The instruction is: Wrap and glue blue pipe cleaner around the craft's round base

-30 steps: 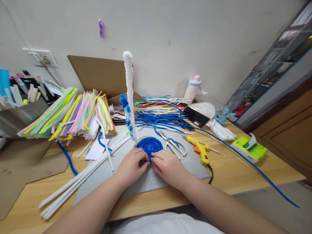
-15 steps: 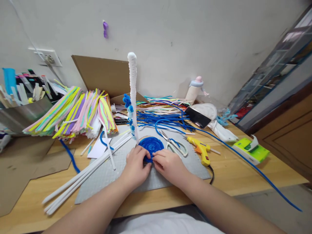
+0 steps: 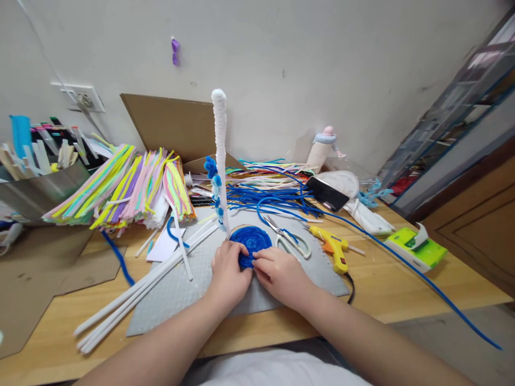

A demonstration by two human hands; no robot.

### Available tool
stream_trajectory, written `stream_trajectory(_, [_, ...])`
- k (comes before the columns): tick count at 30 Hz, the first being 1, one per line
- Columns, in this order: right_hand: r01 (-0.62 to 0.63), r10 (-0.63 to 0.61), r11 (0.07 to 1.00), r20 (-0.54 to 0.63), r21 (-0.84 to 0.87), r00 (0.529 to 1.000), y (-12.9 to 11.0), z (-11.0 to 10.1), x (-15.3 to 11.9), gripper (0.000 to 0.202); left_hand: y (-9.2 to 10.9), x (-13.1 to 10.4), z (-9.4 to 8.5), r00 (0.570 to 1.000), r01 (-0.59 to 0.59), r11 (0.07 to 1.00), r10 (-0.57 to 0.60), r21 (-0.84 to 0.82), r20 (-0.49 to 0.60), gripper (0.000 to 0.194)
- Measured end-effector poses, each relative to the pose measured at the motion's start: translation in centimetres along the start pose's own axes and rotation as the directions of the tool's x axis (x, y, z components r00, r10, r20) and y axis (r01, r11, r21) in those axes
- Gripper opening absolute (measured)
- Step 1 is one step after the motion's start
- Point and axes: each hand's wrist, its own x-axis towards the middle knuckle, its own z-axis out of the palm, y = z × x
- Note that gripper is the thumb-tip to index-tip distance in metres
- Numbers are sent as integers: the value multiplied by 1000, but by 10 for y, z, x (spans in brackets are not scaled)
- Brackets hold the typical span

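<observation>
A round coil of blue pipe cleaner [image 3: 251, 241] lies on the grey mat [image 3: 181, 289], with a thin brown rim showing at its upper left. My left hand [image 3: 230, 268] is closed on the coil's lower left edge, fingers bent. At the lower right edge, my right hand [image 3: 279, 271] pinches the coil with fingertips pressed together. A white fuzzy stick [image 3: 219, 145] stands upright behind my left hand, with blue flowers [image 3: 211, 167] along its left side. Both hands hide the coil's near edge.
Scissors [image 3: 289, 238] and a yellow glue gun [image 3: 332, 246] lie to the right. Long white pipe cleaners [image 3: 140, 292] cross the mat's left side. Blue pipe cleaners [image 3: 265, 197], a phone [image 3: 326, 194] and colourful bundles [image 3: 120, 187] are behind; a green packet [image 3: 416, 249] sits far right.
The whole view has shifted slightly, so things appear a little further right. Both hands stay at the coil, with the left fingers moved only slightly.
</observation>
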Motion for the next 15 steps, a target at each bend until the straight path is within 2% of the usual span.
stream_trajectory(5, [73, -67, 989, 52, -132, 996, -9, -2, -6, 25, 0, -2, -8, 997, -77, 997, 76, 15, 29, 23])
stream_trajectory(7, [88, -80, 987, 65, -136, 995, -10, -1, -7, 27, 1, -1, -12, 994, -107, 993, 105, 52, 39, 21])
stream_trajectory(12, [35, -36, 998, 17, 47, 999, -5, -6, -8, 28, 0, 2, -14, 990, -140, 981, 139, 131, 17, 8])
stream_trajectory(15, [-80, 100, 979, -104, 186, 990, 10, -16, -5, 24, -2, 2, -12, 989, -149, 980, 150, 129, 2, 11])
